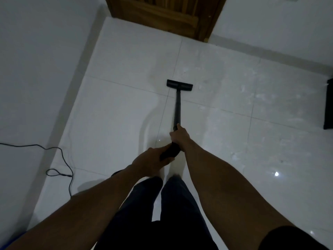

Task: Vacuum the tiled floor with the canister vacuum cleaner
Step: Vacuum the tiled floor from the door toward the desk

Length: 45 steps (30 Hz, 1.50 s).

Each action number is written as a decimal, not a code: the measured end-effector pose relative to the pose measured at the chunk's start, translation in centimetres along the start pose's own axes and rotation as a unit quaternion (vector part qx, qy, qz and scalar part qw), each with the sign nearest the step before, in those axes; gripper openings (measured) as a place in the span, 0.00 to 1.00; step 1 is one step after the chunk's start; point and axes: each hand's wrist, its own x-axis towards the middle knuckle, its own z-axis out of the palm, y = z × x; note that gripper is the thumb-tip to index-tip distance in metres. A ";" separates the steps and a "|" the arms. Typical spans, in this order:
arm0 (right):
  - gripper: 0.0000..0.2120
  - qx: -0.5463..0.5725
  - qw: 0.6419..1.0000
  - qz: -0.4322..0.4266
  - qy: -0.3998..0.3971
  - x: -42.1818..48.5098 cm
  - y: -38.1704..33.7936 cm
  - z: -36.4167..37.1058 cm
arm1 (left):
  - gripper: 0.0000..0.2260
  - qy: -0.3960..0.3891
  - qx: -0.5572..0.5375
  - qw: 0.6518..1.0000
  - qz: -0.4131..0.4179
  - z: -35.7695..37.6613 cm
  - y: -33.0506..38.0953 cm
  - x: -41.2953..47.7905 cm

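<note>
Closest in: bare L forearm [81, 204] and R forearm [225, 177] reaching fwd from frame bottom, w/ dark trousers [171, 213] btwn them.

Gripping vacuum w/ both hands, close together, one behind the other. L hand [153, 157] nearer body, fingers curled round thick black handle end [171, 151]. R hand [180, 134] just ahead, wrapped round near end of slim black wand [177, 107], knuckles up. Hands near each other; can't tell if touching.

From R hand, wand sloping fwd and down to black floor head [179, 85]. Head flat on white tiled floor [234, 105], just beyond a grout crossing, wide side toward brown wooden door [162, 15], well short of it. Approx centre of frame, straight ahead of legs.

Glossy tiles, w/ bright light spot [276, 174] reflected at R.

Thin black cord [61, 156] coming in from L edge, across foot of pale wall [36, 69], w/ a small loop, then down toward L forearm.

Dark straight-edged object [328, 105] at R edge, cut off by frame; can't tell what.
</note>
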 end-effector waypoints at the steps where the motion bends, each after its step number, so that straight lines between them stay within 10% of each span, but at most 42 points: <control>1: 0.33 0.001 1.000 0.002 0.000 0.4 -0.7 -0.2 | 0.25 0.000 0.000 1.000 -0.004 -0.6 -0.1 0.5; 27: 0.34 0.105 0.993 0.057 -0.008 20.8 -22.6 -15.8 | 0.26 0.048 -0.078 0.994 -0.062 -20.2 4.4 25.9; 45: 0.34 0.085 0.996 0.038 0.002 25.9 -25.6 -19.5 | 0.27 0.049 -0.061 0.995 -0.061 -23.7 6.4 31.7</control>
